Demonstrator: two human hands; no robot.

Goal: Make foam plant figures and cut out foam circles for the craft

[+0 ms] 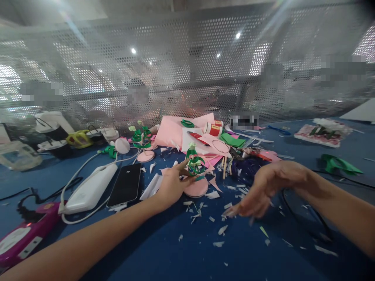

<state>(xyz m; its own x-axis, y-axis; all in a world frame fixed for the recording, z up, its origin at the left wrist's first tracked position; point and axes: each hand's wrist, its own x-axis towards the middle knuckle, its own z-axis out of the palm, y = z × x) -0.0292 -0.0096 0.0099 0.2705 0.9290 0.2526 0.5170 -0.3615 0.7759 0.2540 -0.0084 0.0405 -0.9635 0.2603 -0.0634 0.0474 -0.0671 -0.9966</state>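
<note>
Steady the green paper plant (191, 156), at six o'clock from centre, using the left hand (170, 184), touching but impossible to tell whether clamped. Press the pink base (197, 190) flat. Guide the blurred right hand (263, 190), at four o'clock, of indeterminate grip, gently.

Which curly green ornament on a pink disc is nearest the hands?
The front ornament: the left hand is right at it. The other ornaments stand farther back, to its left, away from both hands.
</note>
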